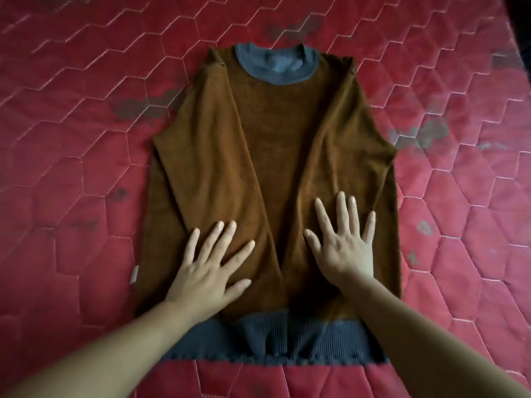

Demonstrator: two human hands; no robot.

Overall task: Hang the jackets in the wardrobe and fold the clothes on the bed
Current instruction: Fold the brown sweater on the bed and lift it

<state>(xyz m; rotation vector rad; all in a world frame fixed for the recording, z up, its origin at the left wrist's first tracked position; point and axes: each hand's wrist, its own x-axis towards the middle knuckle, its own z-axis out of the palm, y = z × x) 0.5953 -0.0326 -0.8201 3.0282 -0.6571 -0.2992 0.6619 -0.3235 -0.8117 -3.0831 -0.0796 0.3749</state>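
Left grip [207,268] and right grip [344,245] press flat, fingers spread, pinching nothing. Around them stretches the red quilted bed [71,145], its hexagon stitching worn to grey patches in places. Under both palms, mid-bed, lies the brown sweater [267,133], the grips on its near half, just apart. Its sleeves are folded inward across the body; the grey collar [275,67] lies far, the grey ribbed hem [287,340] near.
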